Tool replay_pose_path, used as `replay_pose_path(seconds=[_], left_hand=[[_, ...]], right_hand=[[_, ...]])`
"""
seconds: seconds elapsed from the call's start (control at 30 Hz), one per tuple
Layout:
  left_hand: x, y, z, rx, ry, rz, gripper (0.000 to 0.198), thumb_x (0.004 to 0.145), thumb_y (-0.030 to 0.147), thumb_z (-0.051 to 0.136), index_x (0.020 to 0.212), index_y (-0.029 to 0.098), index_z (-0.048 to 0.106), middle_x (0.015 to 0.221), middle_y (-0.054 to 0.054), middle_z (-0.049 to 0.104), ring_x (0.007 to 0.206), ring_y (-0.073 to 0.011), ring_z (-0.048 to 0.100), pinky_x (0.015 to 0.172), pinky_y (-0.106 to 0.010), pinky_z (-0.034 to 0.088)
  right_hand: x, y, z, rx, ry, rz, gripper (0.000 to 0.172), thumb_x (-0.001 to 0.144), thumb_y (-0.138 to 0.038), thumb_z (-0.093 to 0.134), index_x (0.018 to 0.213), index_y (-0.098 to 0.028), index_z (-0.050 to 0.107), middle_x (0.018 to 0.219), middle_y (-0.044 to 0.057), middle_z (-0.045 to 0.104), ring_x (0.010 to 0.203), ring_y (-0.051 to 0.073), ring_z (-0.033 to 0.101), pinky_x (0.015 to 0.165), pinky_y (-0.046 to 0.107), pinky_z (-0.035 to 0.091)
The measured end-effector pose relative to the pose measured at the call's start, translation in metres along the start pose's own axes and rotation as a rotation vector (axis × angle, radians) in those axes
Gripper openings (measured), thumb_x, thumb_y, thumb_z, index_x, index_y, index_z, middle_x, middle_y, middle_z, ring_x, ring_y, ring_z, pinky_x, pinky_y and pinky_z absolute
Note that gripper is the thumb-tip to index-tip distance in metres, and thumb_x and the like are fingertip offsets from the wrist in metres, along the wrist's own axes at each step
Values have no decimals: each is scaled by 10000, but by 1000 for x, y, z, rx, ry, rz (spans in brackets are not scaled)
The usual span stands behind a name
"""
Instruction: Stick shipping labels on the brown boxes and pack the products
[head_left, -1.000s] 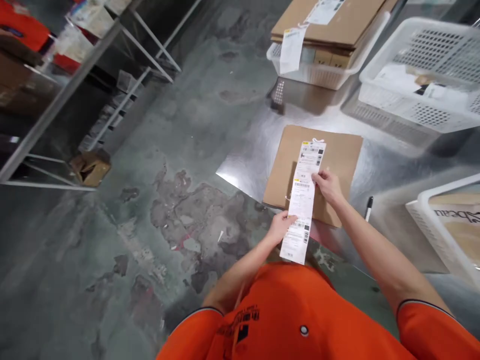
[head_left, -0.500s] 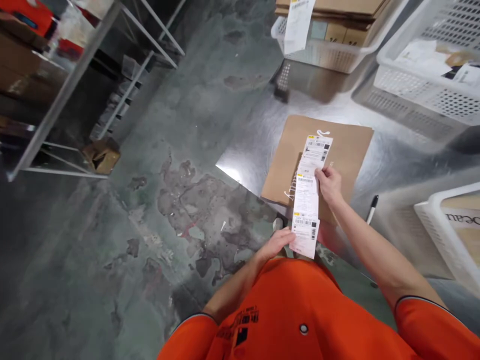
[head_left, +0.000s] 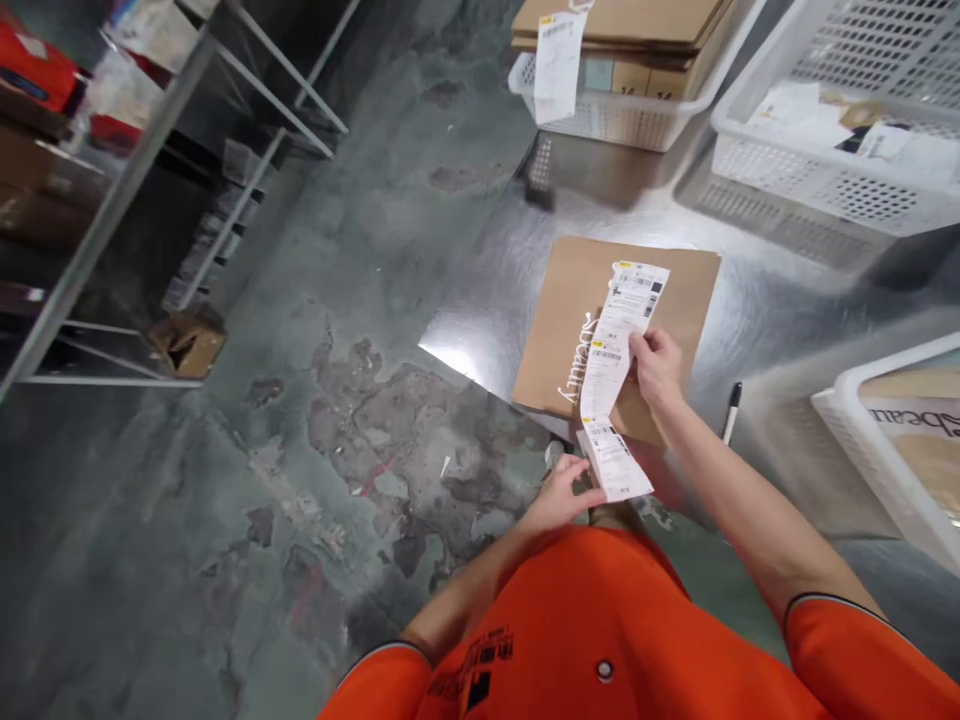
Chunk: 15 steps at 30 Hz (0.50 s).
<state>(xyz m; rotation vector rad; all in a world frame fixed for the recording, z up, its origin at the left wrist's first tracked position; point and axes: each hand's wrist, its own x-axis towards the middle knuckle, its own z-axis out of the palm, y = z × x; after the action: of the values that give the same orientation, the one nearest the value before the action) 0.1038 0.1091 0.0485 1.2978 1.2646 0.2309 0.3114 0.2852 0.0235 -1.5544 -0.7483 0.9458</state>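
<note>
A long strip of printed shipping labels (head_left: 606,375) stretches over a flat brown cardboard mailer (head_left: 551,335) with white lettering. My right hand (head_left: 658,368) pinches the strip's right edge near its middle, above the mailer. Lower down, my left hand (head_left: 561,492) has thumb and fingers on the left edge of the bottom label, which bends away from the rest at a fold. The bottom label hangs past the table's edge, in front of my orange shirt.
The mailer lies on a shiny metal table (head_left: 487,260). A black-and-white marker (head_left: 732,412) is right of it. White baskets hold cardboard (head_left: 622,20) and papers (head_left: 802,115); another basket (head_left: 832,405) sits at right. A metal shelf rack (head_left: 112,210) stands at left.
The bottom label has folded and swung to the right at the crease. My left hand has shifted slightly right and down along it; my right hand keeps its pinch on the strip.
</note>
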Motion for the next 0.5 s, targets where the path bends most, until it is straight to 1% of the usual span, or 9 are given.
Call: replay_pose_path(seconds=[0.07, 0.13, 0.2, 0.23, 0.27, 0.37, 0.4, 0.43, 0.5], left_hand=[[-1, 12, -3, 104, 68, 42, 312, 742, 390, 781, 990, 220, 698, 1066, -46, 588, 1035, -211, 565, 994, -379, 463], [-2, 19, -4, 143, 229, 15, 268, 741, 380, 771, 916, 202, 673, 1034, -65, 605, 1065, -243, 566, 1034, -437, 448], [1, 21, -5, 27, 340, 16, 381, 719, 393, 782, 1016, 193, 651, 1128, -98, 626, 1138, -270, 565, 1073, -465, 432], [4, 20, -4, -111, 319, 19, 480, 713, 428, 786, 1104, 193, 634, 1206, -112, 627, 1187, -282, 561, 1097, -464, 421], [7, 18, -3, -275, 251, 6, 565, 725, 502, 766, 1175, 194, 617, 1261, -122, 630, 1217, -293, 566, 1105, -458, 424], [15, 8, 5, -660, 8, -138, 747, 819, 779, 478, 1213, 163, 632, 1244, -162, 684, 1173, -331, 638, 1018, -459, 508], [14, 5, 8, -690, -40, -180, 813, 835, 820, 367, 1196, 149, 650, 1224, -174, 698, 1152, -338, 656, 983, -462, 529], [13, 1, 11, -635, -69, -201, 846, 850, 827, 289, 1174, 145, 669, 1203, -174, 712, 1131, -333, 672, 955, -457, 544], [7, -3, 13, -393, -100, -211, 759, 889, 769, 305, 1097, 164, 715, 1135, -144, 745, 1085, -307, 694, 939, -440, 544]], right_hand=[[-4, -2, 0, 1, 34, 3, 302, 745, -480, 682, 749, -196, 578, 681, -31, 582, 629, 126, 512, 612, 270, 460], [-6, -4, -1, -22, 59, 7, 295, 749, -475, 669, 744, -196, 574, 677, -29, 579, 632, 129, 508, 611, 270, 449], [-9, -6, -4, -47, 64, 3, 289, 755, -473, 658, 750, -194, 578, 686, -26, 587, 640, 132, 508, 611, 270, 440], [-10, -7, -5, -56, 63, -4, 287, 759, -471, 652, 757, -193, 581, 696, -24, 595, 647, 133, 511, 617, 271, 441], [-11, -7, -5, -62, 60, -9, 286, 763, -471, 646, 765, -191, 585, 707, -21, 603, 655, 133, 516, 627, 273, 445], [-12, -7, -7, -85, 65, -9, 289, 766, -471, 623, 772, -184, 588, 730, -9, 616, 671, 139, 530, 660, 285, 454], [-10, -7, -8, -100, 68, -4, 288, 768, -468, 614, 774, -182, 590, 739, -3, 622, 679, 143, 536, 667, 289, 454], [-7, -7, -10, -121, 68, 4, 281, 770, -461, 606, 778, -180, 591, 750, 5, 630, 688, 150, 544, 673, 294, 455], [4, -7, -17, -204, 67, 10, 245, 786, -423, 583, 789, -178, 598, 775, 22, 651, 713, 167, 562, 685, 301, 454]])
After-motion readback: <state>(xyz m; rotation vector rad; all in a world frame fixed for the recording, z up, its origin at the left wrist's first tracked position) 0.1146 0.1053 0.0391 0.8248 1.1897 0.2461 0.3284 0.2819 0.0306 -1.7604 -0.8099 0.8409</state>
